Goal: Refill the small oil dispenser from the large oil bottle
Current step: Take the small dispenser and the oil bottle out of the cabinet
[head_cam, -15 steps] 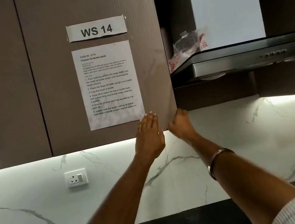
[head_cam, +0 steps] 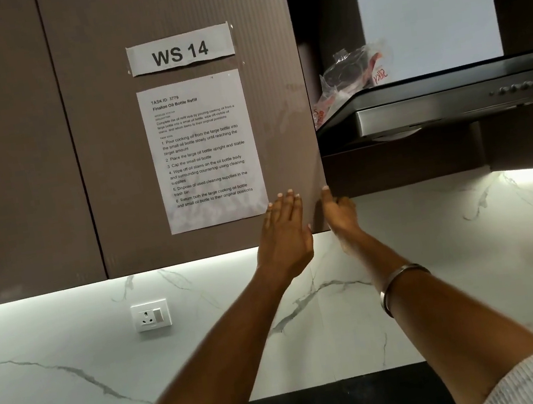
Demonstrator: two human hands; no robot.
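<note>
Both hands are raised to the lower right corner of a brown ribbed upper cabinet door [head_cam: 164, 17]. The left hand [head_cam: 285, 233] lies flat against the front of the door, with its fingers straight and close together; it holds nothing, it only touches the door surface just beside the bottom of the paper sheet. The right hand [head_cam: 340, 215] is at the right edge of the same door. Its fingers point upward along this edge and seem to reach behind it, but I cannot tell if they really grip the edge or only touch it. A metal bangle [head_cam: 402, 285] sits on the right forearm.

On the door there is a white paper label with the text "WS 14" [head_cam: 180, 51], and under it a white printed instruction sheet [head_cam: 203, 149] titled "Finalize Oil Bottle Refill". To the right of the door is a dark chimney hood with a steel front strip [head_cam: 433, 106], and a crumpled transparent plastic bag [head_cam: 352, 76] lies on top of it. Under the cabinets is a white marble backsplash with grey veins [head_cam: 56, 351], with a white socket with switch [head_cam: 151, 315] on it. The small oil dispenser and the large oil bottle are not visible in this view.
</note>
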